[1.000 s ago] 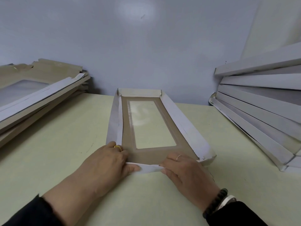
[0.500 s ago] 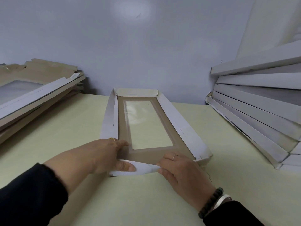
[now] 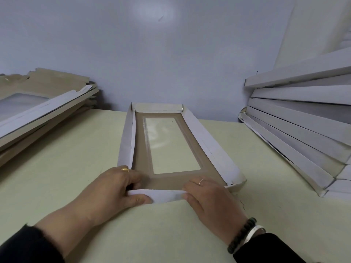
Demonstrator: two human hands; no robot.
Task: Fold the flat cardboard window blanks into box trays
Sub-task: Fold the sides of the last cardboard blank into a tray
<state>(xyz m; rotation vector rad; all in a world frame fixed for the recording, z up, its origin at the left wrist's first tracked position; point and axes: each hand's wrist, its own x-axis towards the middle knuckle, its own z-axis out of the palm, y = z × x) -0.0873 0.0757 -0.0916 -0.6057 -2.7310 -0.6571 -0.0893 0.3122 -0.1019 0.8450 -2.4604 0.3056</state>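
A long cardboard window tray (image 3: pixel 199 137) lies lengthwise on the pale table, brown inside with a clear film window and white side walls raised. Its near end flap (image 3: pixel 167 195) is white and partly folded up. My left hand (image 3: pixel 117 188) grips the near left corner, thumb under the flap's outer face and fingers curled over onto the brown floor. My right hand (image 3: pixel 209 198) holds the near right part of the same flap, thumb on the outside and fingers over its top edge.
A pile of flat brown window blanks (image 3: pixel 38 103) lies at the left. A leaning stack of folded white trays (image 3: pixel 303 126) fills the right side. A grey wall stands close behind the pale green table (image 3: pixel 66 164).
My left hand slid back along the near edge and its fingers curled over the corner. The near flap now stands higher between both hands. The tray stays in place.
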